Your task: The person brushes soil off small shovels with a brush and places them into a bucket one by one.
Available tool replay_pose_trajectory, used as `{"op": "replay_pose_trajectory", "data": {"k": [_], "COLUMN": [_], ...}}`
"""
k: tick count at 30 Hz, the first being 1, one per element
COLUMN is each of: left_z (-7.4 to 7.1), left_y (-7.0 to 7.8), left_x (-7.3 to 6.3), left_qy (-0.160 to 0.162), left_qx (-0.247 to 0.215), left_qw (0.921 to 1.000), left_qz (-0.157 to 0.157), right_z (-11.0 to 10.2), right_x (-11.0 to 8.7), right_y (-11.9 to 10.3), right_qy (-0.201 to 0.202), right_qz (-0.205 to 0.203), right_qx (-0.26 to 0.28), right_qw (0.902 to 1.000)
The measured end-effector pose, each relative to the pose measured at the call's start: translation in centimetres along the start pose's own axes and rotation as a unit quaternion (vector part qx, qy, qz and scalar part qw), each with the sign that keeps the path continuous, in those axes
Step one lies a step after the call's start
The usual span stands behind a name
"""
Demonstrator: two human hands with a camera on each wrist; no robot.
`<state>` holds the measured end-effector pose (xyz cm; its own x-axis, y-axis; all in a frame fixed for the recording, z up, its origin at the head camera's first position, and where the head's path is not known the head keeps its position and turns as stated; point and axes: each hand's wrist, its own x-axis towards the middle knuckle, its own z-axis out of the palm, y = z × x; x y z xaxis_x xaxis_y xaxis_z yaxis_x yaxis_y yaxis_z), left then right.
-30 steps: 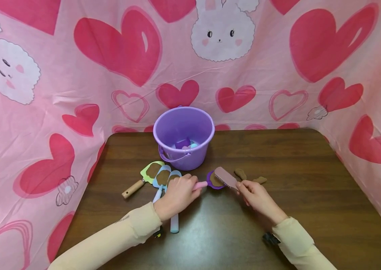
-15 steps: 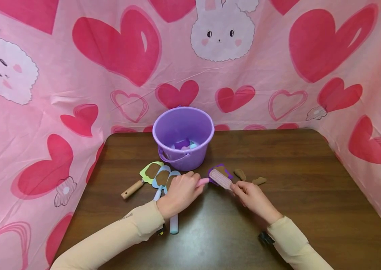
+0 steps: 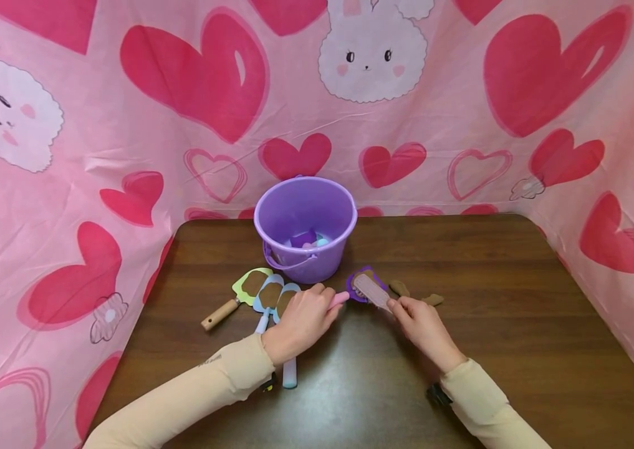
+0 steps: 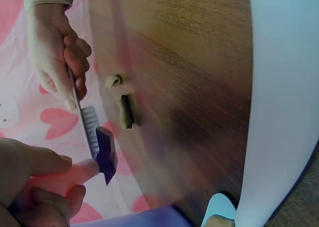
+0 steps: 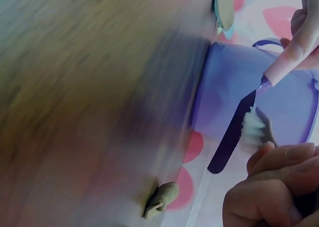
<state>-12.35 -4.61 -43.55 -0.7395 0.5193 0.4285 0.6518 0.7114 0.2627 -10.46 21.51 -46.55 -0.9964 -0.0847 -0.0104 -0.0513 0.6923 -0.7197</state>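
My left hand (image 3: 298,321) grips the pink handle of a small toy shovel (image 4: 105,155). Its purple head, smeared with brown stuff, is held above the table and tilted. My right hand (image 3: 424,329) pinches a pale pink brush (image 3: 374,292) by its handle. The brush's white bristles (image 5: 253,127) meet the face of the purple head, and its back hides part of the brown smear. Beside my left hand lie two light blue shovels (image 3: 269,294), one partly covered by the hand, and a green shovel (image 3: 239,288) with a wooden handle. All bear brown patches.
A purple bucket (image 3: 317,265) with several small toys inside stands behind my hands. Two brown lumps, one a longish piece (image 4: 126,111), lie on the wooden table (image 3: 490,268) right of the purple shovel. A pink cloth with hearts and rabbits (image 3: 434,118) hangs around the table.
The brush has moved over the purple shovel head, left and then slightly back right. My left hand has turned and raised the head a little. The other shovels and the bucket stay put.
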Motion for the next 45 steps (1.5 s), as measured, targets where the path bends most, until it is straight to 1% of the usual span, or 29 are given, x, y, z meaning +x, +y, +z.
{"op": "replay_pose_trajectory", "data": {"k": [3,7,9,11,14,16,18,20,23,25,26,29,32,39,42,45], "left_z": [0.02,0.07,0.1,0.11,0.16,0.08,0.02,-0.11,-0.18,-0.22,-0.24,-0.3,-0.31,-0.14,-0.08,-0.04], "left_y": [-0.03,-0.09,-0.11,-0.14,-0.27,-0.32,-0.37,-0.35,-0.35,-0.32,-0.3,-0.23,-0.2,-0.2,-0.15,-0.14], "left_x": [-0.01,-0.03,-0.08,-0.1,-0.07,-0.04,0.02,0.09,0.17,0.21,0.21,0.22,0.17,-0.08,-0.19,-0.24], "left_qy": [0.001,0.001,0.0,-0.001,-0.003,-0.003,-0.004,-0.007,-0.01,-0.01,-0.009,-0.006,-0.005,-0.009,-0.014,-0.016], "left_qx": [-0.005,-0.011,-0.012,-0.011,-0.008,-0.01,-0.013,-0.014,-0.01,-0.006,-0.005,-0.005,-0.004,-0.007,-0.008,-0.007], "left_qw": [1.0,0.9999,0.9999,0.9999,1.0,0.9999,0.9999,0.9999,0.9999,0.9999,0.9999,1.0,1.0,0.9999,0.9999,0.9998], "left_qz": [0.0,-0.001,-0.001,0.0,0.001,-0.001,-0.004,-0.007,-0.007,-0.007,-0.006,-0.005,-0.002,-0.001,-0.003,-0.004], "right_z": [0.14,0.24,0.3,0.36,0.4,0.4,0.4,0.4,0.5,0.57,0.62,0.68,0.73,0.63,0.62,0.71], "right_x": [0.15,0.41,0.53,0.59,0.59,0.55,0.51,0.49,0.48,0.49,0.5,0.56,0.65,0.73,0.72,0.73], "right_y": [-0.26,-0.36,-0.36,-0.32,-0.33,-0.36,-0.36,-0.38,-0.31,-0.3,-0.24,-0.18,-0.2,-0.43,-0.38,-0.32], "right_qy": [0.014,0.018,0.01,-0.007,-0.028,-0.027,-0.018,-0.011,-0.017,-0.014,-0.012,0.007,0.017,0.012,0.024,0.041], "right_qz": [0.0,0.008,0.025,0.05,0.083,0.085,0.066,0.03,-0.022,-0.042,-0.044,-0.039,-0.023,0.035,0.033,0.016], "right_qx": [-0.014,-0.011,0.004,0.031,0.083,0.103,0.107,0.086,0.046,0.02,0.012,-0.002,-0.006,0.008,-0.01,-0.023], "right_qw": [0.9998,0.9998,0.9996,0.9983,0.9927,0.9907,0.9919,0.9958,0.9986,0.9988,0.9989,0.9992,0.9996,0.9993,0.9991,0.9987]}}
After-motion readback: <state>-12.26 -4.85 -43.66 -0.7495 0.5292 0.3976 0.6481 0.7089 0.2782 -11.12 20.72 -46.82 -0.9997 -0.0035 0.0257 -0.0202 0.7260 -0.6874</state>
